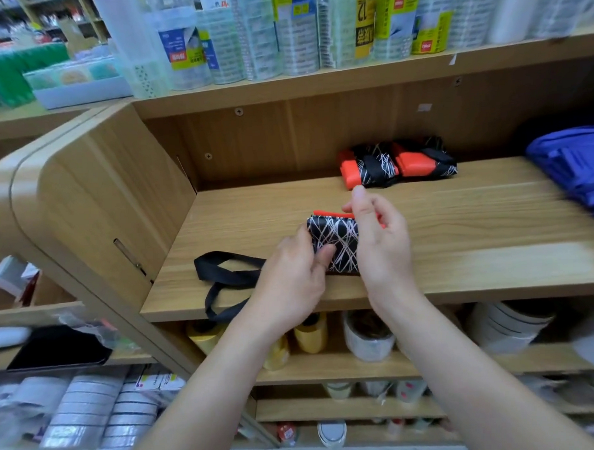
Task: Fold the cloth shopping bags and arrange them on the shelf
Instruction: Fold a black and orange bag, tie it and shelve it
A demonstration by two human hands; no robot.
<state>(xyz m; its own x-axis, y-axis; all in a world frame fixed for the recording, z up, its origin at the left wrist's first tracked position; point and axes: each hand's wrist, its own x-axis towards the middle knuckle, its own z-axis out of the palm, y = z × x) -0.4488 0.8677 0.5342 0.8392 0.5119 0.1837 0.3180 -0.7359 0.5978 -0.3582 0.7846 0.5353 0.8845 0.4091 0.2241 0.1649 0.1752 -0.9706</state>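
Left hand and right hand pinch the ends of the soft, light folded cloth bag (black straps trail loose, fabric likely slippery).

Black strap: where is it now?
Head view: the strap lies on the shelf, left of the left hand, its loop hanging over the front edge.
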